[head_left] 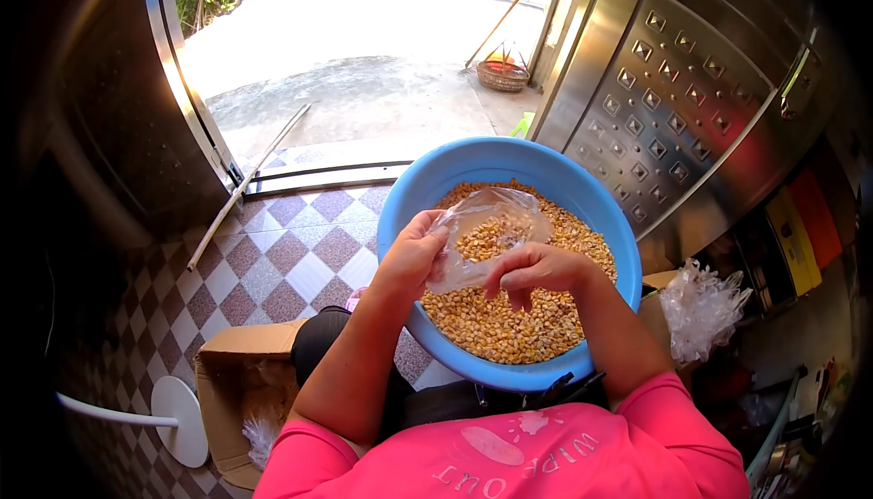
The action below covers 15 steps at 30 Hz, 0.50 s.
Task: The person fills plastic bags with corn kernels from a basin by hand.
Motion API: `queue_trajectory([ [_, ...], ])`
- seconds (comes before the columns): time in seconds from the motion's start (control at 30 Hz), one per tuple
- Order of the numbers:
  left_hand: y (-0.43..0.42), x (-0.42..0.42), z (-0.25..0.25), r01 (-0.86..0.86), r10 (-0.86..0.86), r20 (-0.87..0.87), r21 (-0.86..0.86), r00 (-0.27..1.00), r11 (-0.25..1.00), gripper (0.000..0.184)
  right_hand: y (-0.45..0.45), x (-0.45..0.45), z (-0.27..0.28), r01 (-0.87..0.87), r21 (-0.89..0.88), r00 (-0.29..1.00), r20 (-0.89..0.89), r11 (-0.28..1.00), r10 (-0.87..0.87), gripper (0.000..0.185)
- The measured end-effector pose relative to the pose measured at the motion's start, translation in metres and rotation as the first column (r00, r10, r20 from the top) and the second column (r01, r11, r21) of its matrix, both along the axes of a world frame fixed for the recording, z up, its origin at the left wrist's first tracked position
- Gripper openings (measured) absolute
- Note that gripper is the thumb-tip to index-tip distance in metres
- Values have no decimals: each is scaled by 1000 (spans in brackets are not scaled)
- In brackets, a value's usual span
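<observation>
A clear plastic bag [453, 267] is stretched between my hands above the corn kernels [509, 331]. Kernels show in or through the bag; I cannot tell which. My left hand [420, 246] is closed on the bag's left edge, thumb on top. With its fingers curled downward, my right hand [538, 272] grips the bag's near right edge; its fingertips are partly hidden, so any kernels in them cannot be seen. The large blue basin [407, 192] holding the corn stands right in front of my body.
A cardboard box [215, 381] with plastic bags inside sits at the left, beside a white round base [178, 419]. More clear bags [700, 310] are bunched at the right. A pole [245, 188] lies across the doorway's left side. Outside is a wicker basket [502, 76].
</observation>
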<state>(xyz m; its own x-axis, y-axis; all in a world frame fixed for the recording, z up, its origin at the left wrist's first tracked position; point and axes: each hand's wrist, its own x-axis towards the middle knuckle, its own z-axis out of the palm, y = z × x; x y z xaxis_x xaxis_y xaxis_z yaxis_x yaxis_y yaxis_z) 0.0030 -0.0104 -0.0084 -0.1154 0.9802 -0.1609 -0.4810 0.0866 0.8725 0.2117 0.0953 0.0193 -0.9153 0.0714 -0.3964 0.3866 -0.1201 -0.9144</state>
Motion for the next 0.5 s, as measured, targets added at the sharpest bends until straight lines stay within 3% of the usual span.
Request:
queue_trajectory([
  [0.07, 0, 1, 0, -1, 1, 3, -4, 1000, 1000, 20, -18, -15, -5, -174, 200, 958, 262, 964, 119, 30],
  [0.1, 0, 1, 0, -3, 3, -2, -7, 1000, 1000, 20, -21, -17, -16, -172, 199, 958, 261, 965, 117, 30],
  [0.17, 0, 1, 1, -4, 4, -8, -12, 1000, 1000, 20, -28, -25, -36, -465, 597, 856, 491, 653, 160, 35],
  [0.27, -1, 1, 2, -1, 0, -8, -5, 1000, 1000, 21, -44, -31, -31, -587, 486, 744, 639, 647, 195, 38],
  [0.3, -1, 1, 3, -1, 1, 14, -11, 1000, 1000, 21, -44, -31, -48, -616, 576, 775, 565, 537, 283, 34],
  [0.33, -1, 1, 3, -2, 2, 35, -17, 999, 1000, 21, -40, -29, -60, -616, 576, 775, 565, 537, 283, 34],
  [0.43, -2, 1, 3, -1, 1, 20, -6, 1000, 1000, 21, -45, -34, -55, -658, 514, 738, 584, 550, 338, 31],
  [0.5, -2, 1, 3, 1, -1, 18, -2, 1000, 1000, 21, -48, -36, -36, -604, 430, 758, 569, 671, 318, 29],
])
